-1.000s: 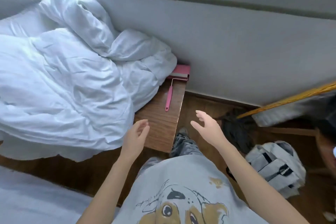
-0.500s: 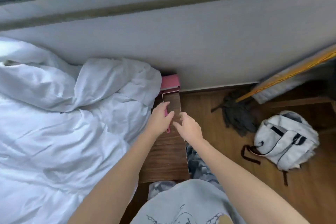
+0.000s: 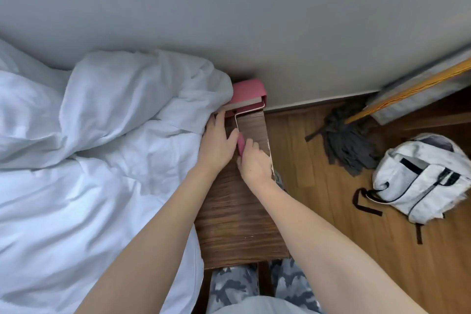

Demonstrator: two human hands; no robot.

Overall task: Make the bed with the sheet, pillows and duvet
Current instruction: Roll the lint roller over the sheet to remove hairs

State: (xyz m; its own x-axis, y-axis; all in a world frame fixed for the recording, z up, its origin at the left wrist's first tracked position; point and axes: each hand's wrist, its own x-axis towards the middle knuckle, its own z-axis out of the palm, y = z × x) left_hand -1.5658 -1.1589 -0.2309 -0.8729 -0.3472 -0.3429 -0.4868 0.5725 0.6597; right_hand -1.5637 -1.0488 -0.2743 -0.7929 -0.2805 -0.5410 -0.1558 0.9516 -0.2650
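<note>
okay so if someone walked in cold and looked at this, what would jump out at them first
Most likely the big rumpled white duvet filling the left side, spilling onto the wooden bench. Next, both hands meeting at a pink lint roller by the wall: the right hand grips its handle, the left hand rests alongside. On the floor to the right lie a white backpack and a grey mop.

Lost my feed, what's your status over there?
Right hand gripping pink lint roller handle, left hand touching it. Duvet still crumpled, draped over roller's end on wooden ledge.
</note>
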